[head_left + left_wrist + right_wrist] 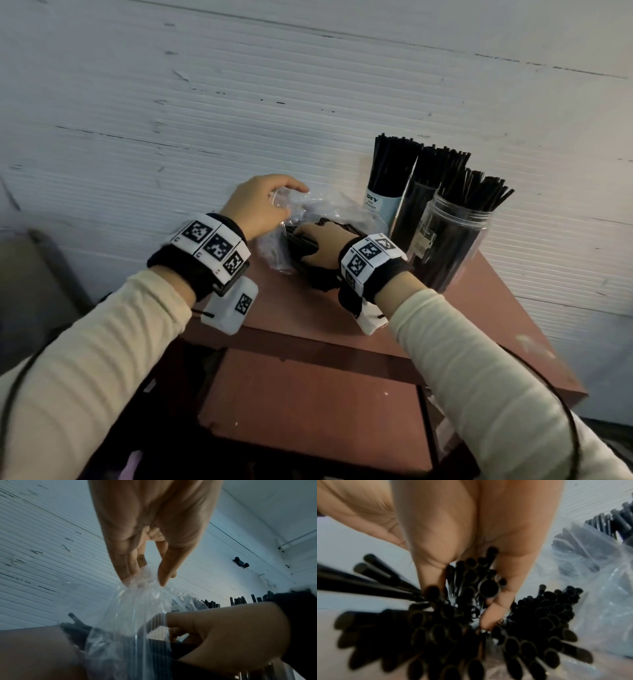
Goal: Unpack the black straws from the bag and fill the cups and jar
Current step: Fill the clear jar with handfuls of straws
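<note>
Both hands worked at the clear bag (322, 212) of black straws (471, 588) on the reddish-brown table (496, 329).

The left hand (260, 205) pinched the crumpled upper edge of the bag between thumb and fingertips (130, 573), lifting the plastic off the table. The right hand (325, 240) reached into the bag's mouth, its fingers curled round a bundle of the straws; the wrist view was blurred, so how many it held could not be told. More loose straws lay inside the bag around that hand. Just beside the bag, against the white wall (239, 102), stood a pale blue cup (383, 202), a dark cup (416, 205) and a clear jar (448, 236), close together, each already packed with upright straws.
</note>
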